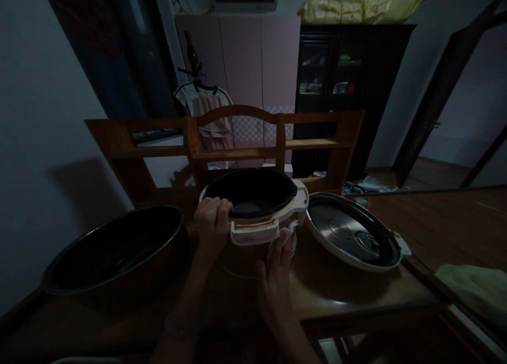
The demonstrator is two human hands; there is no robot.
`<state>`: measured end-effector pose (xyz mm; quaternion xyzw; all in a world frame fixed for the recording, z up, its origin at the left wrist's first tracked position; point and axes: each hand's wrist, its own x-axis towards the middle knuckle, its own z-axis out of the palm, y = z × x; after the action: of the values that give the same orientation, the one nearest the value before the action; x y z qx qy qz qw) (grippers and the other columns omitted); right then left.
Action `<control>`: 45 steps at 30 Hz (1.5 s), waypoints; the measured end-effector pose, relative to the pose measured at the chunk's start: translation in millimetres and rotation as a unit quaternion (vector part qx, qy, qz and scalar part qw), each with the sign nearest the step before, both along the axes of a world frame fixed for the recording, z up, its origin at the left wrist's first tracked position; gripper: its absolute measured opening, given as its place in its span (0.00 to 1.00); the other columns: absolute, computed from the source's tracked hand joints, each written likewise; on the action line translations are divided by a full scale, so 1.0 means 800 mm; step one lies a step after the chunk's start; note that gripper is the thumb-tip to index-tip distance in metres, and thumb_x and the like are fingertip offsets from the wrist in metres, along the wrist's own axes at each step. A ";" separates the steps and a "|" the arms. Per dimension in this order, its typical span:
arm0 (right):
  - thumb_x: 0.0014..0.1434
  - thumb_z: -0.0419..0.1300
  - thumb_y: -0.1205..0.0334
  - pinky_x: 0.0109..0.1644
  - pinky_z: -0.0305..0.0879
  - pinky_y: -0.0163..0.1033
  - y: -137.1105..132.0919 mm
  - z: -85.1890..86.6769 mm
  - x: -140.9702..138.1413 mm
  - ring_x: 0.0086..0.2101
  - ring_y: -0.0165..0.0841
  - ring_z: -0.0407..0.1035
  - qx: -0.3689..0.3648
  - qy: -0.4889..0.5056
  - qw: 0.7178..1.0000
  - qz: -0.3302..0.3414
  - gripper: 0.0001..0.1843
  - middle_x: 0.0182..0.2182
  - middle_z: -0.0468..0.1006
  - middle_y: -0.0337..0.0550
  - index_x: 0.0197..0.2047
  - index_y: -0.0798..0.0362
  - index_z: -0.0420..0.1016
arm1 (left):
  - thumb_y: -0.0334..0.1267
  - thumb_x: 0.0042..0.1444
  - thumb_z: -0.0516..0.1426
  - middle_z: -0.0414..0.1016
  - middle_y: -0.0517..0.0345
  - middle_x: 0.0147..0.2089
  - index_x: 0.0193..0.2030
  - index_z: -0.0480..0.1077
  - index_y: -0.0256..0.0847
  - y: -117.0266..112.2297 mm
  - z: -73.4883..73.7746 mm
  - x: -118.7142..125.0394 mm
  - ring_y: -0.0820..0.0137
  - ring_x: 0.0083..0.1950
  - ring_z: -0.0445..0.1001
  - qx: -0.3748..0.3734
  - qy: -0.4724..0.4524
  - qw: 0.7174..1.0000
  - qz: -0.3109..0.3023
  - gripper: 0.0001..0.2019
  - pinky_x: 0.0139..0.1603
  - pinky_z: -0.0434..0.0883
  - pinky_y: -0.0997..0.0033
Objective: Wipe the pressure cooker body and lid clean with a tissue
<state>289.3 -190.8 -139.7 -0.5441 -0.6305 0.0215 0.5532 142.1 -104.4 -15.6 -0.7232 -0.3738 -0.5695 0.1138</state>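
An electric cooker (253, 234) with a white rim and a dark, round inside stands on the wooden desk, its top uncovered. My left hand (213, 218) grips the cooker's rim at its left front, fingers curled over the edge. Against the cooker's front right side my right hand (280, 263) presses a crumpled white tissue (292, 229), fingers stretched over it. To the right lies the cooker's lid (343, 232), its metal inner face turned up. On the left sits a large black inner pot (119, 248), open at the top. The light is dim.
Behind the cooker rises a wooden shelf rack (237, 152) along the desk's (317, 295) back edge. A white wall (24, 168) borders the left. Pale green cloth (475, 290) lies at the far right. Farther off stand a pink wardrobe (241, 63) and a black cabinet (380, 78).
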 end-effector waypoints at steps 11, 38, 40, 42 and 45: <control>0.75 0.44 0.48 0.73 0.37 0.67 0.006 0.015 0.039 0.73 0.48 0.26 0.026 -0.005 0.999 0.047 0.37 0.76 0.32 0.47 0.78 0.46 0.29 | 0.35 0.68 0.46 0.65 0.58 0.24 0.24 0.63 0.42 0.003 -0.002 0.000 0.68 0.28 0.63 0.018 -0.004 1.000 -0.004 0.19 0.37 0.58 0.61; 0.74 0.45 0.49 0.73 0.41 0.65 0.009 0.030 0.037 0.73 0.48 0.31 0.065 0.033 0.995 0.066 0.39 0.76 0.34 0.51 0.78 0.52 0.30 | 0.36 0.68 0.46 0.64 0.58 0.23 0.23 0.61 0.43 0.001 0.001 0.002 0.68 0.28 0.62 0.004 -0.010 1.000 -0.001 0.20 0.36 0.58 0.60; 0.74 0.44 0.49 0.73 0.41 0.66 0.008 0.030 0.038 0.73 0.47 0.30 0.054 0.024 0.996 0.062 0.39 0.76 0.33 0.50 0.78 0.51 0.29 | 0.37 0.69 0.45 0.64 0.58 0.23 0.23 0.61 0.43 0.000 0.001 0.001 0.68 0.28 0.62 0.004 -0.010 1.000 -0.002 0.20 0.36 0.58 0.60; 0.74 0.44 0.49 0.73 0.41 0.66 0.007 0.030 0.038 0.73 0.47 0.29 0.042 0.014 0.997 0.057 0.39 0.76 0.32 0.50 0.78 0.51 0.28 | 0.36 0.69 0.45 0.65 0.58 0.24 0.23 0.61 0.43 0.000 0.000 0.001 0.68 0.28 0.63 0.004 -0.010 1.000 -0.004 0.20 0.36 0.58 0.61; 0.74 0.44 0.50 0.73 0.40 0.65 0.004 0.031 0.039 0.73 0.47 0.27 0.032 0.003 0.998 0.058 0.40 0.76 0.30 0.50 0.78 0.52 0.26 | 0.35 0.69 0.45 0.66 0.58 0.25 0.24 0.63 0.43 0.001 -0.002 0.000 0.68 0.29 0.64 0.008 -0.013 1.000 -0.005 0.20 0.36 0.59 0.61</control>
<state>320.3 -187.5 -114.5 -0.4888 -0.6594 0.0351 0.5701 141.8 -103.5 -17.5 -0.7165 -0.3670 -0.5827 0.1119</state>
